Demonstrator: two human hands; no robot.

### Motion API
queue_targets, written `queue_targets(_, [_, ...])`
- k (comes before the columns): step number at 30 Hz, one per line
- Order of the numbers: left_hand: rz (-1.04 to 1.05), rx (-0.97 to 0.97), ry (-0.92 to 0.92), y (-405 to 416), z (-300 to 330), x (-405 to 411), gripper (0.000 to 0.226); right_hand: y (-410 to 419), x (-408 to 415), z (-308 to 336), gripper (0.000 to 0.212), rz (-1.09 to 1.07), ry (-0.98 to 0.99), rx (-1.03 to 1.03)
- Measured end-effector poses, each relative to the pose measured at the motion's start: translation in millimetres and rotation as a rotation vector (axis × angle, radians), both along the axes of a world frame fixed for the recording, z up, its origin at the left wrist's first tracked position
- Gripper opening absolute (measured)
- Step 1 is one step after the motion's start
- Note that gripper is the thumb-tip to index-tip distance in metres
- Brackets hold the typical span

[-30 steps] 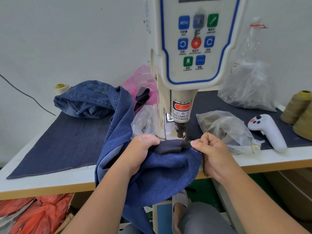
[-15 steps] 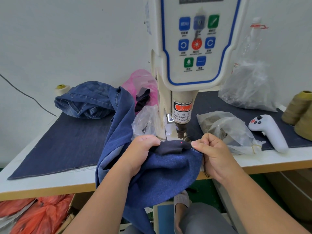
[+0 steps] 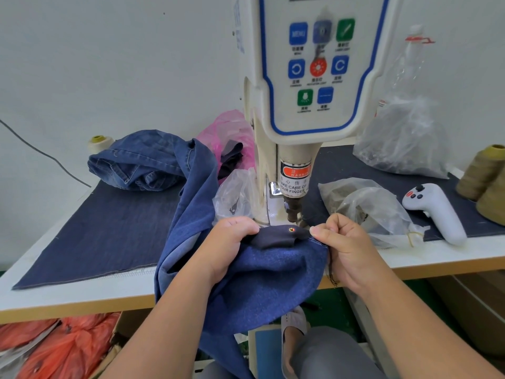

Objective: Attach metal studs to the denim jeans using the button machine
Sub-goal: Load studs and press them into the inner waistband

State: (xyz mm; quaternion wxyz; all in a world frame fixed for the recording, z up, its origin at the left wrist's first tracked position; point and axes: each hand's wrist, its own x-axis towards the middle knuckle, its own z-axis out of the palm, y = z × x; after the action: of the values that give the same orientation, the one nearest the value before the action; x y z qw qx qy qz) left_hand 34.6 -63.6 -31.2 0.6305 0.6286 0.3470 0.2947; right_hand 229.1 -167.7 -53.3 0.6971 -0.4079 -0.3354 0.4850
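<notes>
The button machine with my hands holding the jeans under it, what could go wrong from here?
1. Your right hand pinches the jeans edge right beside the machine's punch; fingers could get caught, as the warning label cautions.
2. The dark fabric fold looks bunched between your hands, so a stud may set crooked or through extra layers.
3. Your left hand grips only one side; the hanging denim's weight might drag the stud spot off line.
</notes>
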Motion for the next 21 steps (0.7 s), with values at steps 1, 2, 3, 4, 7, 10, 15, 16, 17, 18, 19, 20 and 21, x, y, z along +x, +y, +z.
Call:
queue_targets(1, [0.002,-0.002,-0.002,-1,1,0,0.018,0,0,0,0.032,-0.001,0.002,0.000])
queue_targets(2, [0.004,-0.003,0.000,-2,2,1,0.018,0,0,1,0.032,-0.001,0.002,-0.001])
queue_targets(3, [0.007,-0.007,0.004,-2,3,1,0.020,0,1,1,0.031,0.001,0.003,-0.002])
queue_targets(4, [0.009,-0.014,0.007,-3,4,1,0.022,0,0,1,0.031,0.006,0.011,-0.002])
queue_targets(7, [0.010,-0.030,0.009,-6,6,0,0.026,0,0,2,0.031,0.013,0.045,0.001])
queue_targets(10, [0.010,-0.033,0.018,-7,8,-1,0.027,0,0,3,0.031,0.016,0.039,-0.008])
queue_targets(15, [0.017,-0.012,0.028,-8,9,-1,0.026,1,2,1,0.031,0.037,0.036,-0.014])
queue_targets(16, [0.016,0.000,0.037,-8,9,-1,0.027,0,2,0,0.031,0.038,0.033,-0.013])
queue_targets(17, [0.014,0.014,0.055,-9,10,-1,0.029,-1,2,1,0.031,0.038,0.024,-0.012])
queue_targets(18, [0.012,0.033,0.077,-11,12,-1,0.028,-2,1,2,0.030,0.035,0.017,-0.011])
queue_targets(19, [0.009,0.058,0.102,-12,14,-2,0.025,-3,-1,4,0.030,0.029,0.018,-0.008])
queue_targets(20, [0.002,0.086,0.128,-14,16,-3,0.020,-4,-2,6,0.029,0.016,0.028,-0.006])
queue_targets(21, [-0.010,0.120,0.156,-15,17,-4,0.018,-5,-4,7,0.029,0.002,0.041,-0.002])
